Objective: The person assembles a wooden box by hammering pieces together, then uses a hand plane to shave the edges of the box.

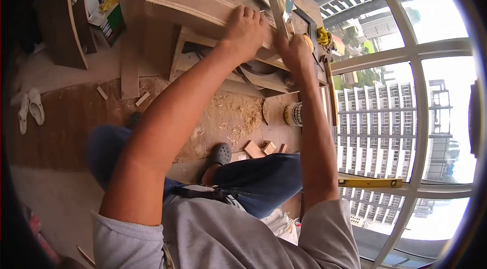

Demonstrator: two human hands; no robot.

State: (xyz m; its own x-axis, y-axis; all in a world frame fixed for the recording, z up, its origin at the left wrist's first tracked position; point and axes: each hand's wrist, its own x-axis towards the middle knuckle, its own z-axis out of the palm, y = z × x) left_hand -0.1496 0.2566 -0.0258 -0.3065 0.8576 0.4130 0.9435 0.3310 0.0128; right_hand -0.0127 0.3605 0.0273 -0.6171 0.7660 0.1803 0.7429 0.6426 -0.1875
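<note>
1. Wooden workpiece [200, 6]: ahead of the person; long axis slants from far left to near right.
2. Left hand [246, 33]: laid over the workpiece, toward its right end; grip underneath hidden, cannot tell.
3. Right hand [296, 52]: closed around a flat tool [278, 14]; nearer that end.
4. Hands: apart, side by side.
</note>
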